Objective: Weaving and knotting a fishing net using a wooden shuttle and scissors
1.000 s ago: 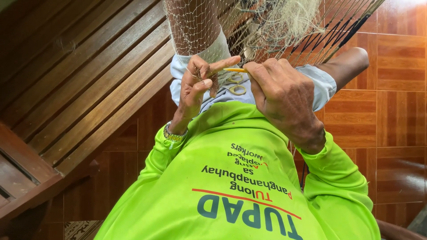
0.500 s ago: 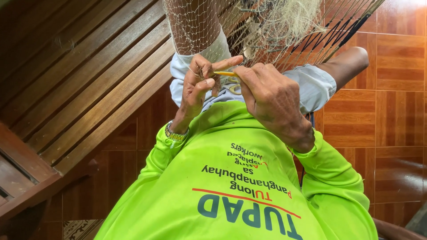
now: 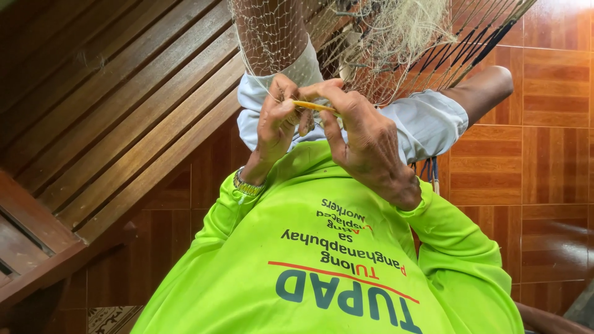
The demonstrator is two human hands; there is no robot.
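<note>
I look down over my bright green long-sleeved shirt at both hands, held close together over my lap. My right hand (image 3: 362, 136) grips a thin yellow netting needle (image 3: 314, 106) that points left. My left hand (image 3: 276, 120) pinches the fine pale fishing net (image 3: 272, 37) right at the needle's tip. The net hangs from above and drapes over my knees, which are covered by light blue shorts (image 3: 427, 120). A metal watch (image 3: 249, 184) sits on my left wrist.
A slatted wooden bench (image 3: 124, 105) runs along the left side. Brown floor tiles (image 3: 544, 154) lie to the right. Dark cords or rods (image 3: 489, 43) slant across the top right behind a bundle of net.
Both hands have shifted slightly left and down. The right hand has pushed the yellow needle further toward the left fingers.
</note>
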